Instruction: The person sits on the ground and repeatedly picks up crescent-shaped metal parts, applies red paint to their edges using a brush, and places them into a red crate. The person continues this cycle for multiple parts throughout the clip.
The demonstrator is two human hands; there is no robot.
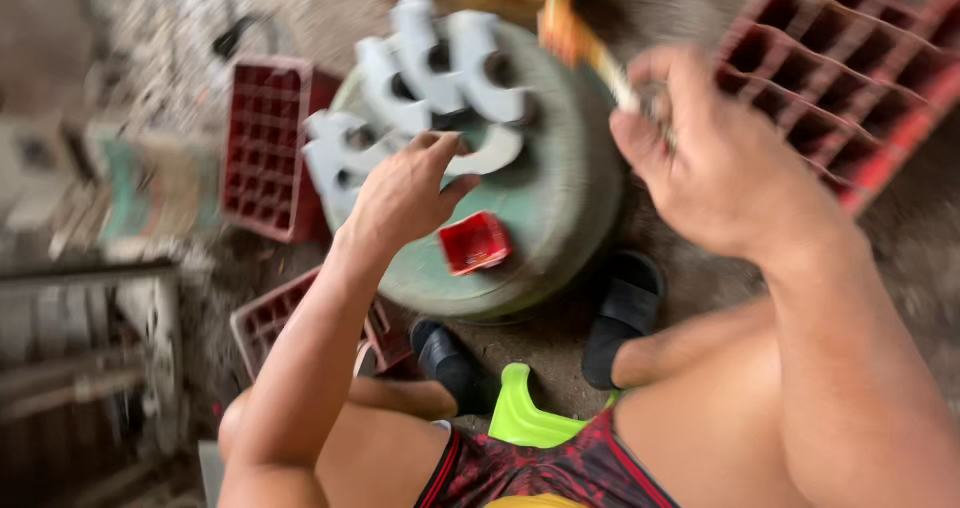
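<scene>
Your left hand [405, 193] was down on one of the grey metal castings [420, 98], fingers curled over its edge, touching it at the near end of the row. Your right hand [700, 158] was up and closed around a tool with an orange-and-pale handle [580, 43], pinching it near the metal end. The frame was pretty motion-blurred, so I can't say for sure what kind of tool it was.

Progress-wise, I'd guess you were somewhere mid-job: several castings sat lined up on the round green drum [560, 208] you were using as a bench, and I couldn't tell worked pieces from unworked ones. A small red tray [475, 241] sat on the drum just beside your left hand. Red plastic crates [265, 148] stood around on the floor, another [850, 58] at upper right.
</scene>
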